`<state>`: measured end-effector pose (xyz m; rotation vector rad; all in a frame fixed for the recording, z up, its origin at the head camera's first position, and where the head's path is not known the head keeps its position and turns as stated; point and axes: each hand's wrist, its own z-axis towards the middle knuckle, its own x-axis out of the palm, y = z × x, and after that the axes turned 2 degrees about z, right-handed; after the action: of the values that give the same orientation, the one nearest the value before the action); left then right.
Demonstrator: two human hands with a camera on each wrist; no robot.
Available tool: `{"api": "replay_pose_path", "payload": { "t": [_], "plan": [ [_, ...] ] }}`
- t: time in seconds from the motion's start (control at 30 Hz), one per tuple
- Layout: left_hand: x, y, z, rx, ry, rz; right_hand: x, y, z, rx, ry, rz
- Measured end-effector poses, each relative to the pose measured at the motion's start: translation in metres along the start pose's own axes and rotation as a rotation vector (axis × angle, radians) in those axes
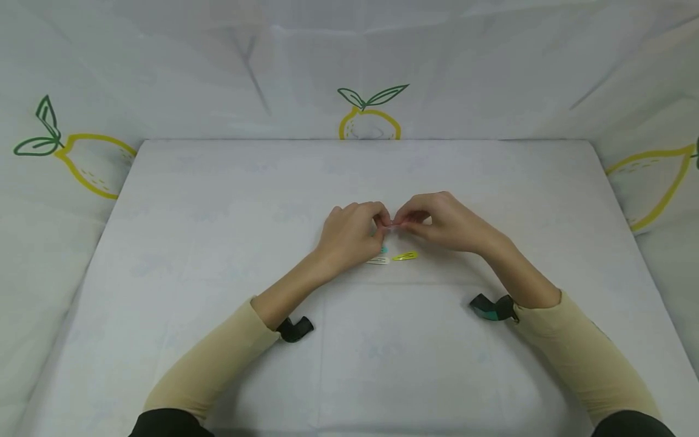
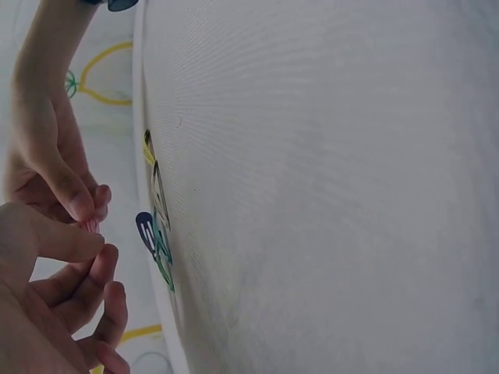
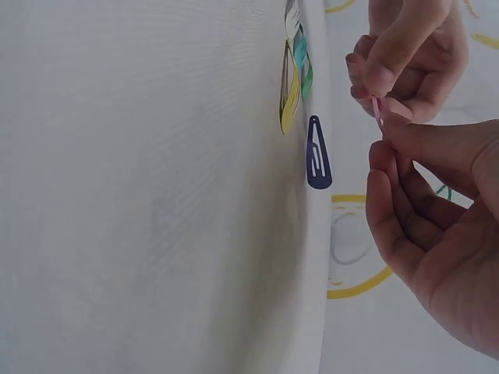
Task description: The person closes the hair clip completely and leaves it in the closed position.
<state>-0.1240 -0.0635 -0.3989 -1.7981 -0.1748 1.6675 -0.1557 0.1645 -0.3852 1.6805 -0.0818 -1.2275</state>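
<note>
A small pink snap hair clip (image 3: 378, 111) is held above the table between both hands. The left hand (image 1: 351, 233) pinches one end with thumb and fingertips. At its other end, the right hand (image 1: 446, 222) grips it the same way; the fingers cover much of the clip. Below the hands lie a yellow hair clip (image 1: 405, 256), a white one (image 1: 378, 261) and a teal one (image 1: 383, 249), the last two partly hidden by the left hand. A navy clip (image 3: 318, 156) and a green clip (image 2: 164, 269) show in the wrist views.
A white cloth covers the table (image 1: 371, 358). White curtains printed with lemons (image 1: 369, 124) hang behind it and at both sides. Dark wrist-worn devices (image 1: 493, 308) protrude near the sleeve cuffs.
</note>
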Motion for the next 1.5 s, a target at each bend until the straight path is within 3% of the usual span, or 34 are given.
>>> {"api": "replay_pose_path", "payload": {
  "t": [0.37, 0.9, 1.23, 1.5],
  "plan": [
    [-0.008, 0.001, -0.006, -0.001, -0.074, -0.022, -0.003, 0.0, 0.002, -0.017, -0.037, 0.039],
    [-0.016, -0.002, -0.014, 0.015, -0.037, -0.067, -0.008, -0.001, 0.001, -0.118, 0.025, 0.065],
    [-0.017, 0.003, -0.014, 0.006, -0.057, -0.125, -0.005, 0.001, 0.002, -0.083, 0.022, 0.066],
    [-0.015, 0.005, -0.013, 0.019, -0.072, -0.113, -0.005, -0.001, 0.002, -0.088, 0.029, 0.137]
  ]
}}
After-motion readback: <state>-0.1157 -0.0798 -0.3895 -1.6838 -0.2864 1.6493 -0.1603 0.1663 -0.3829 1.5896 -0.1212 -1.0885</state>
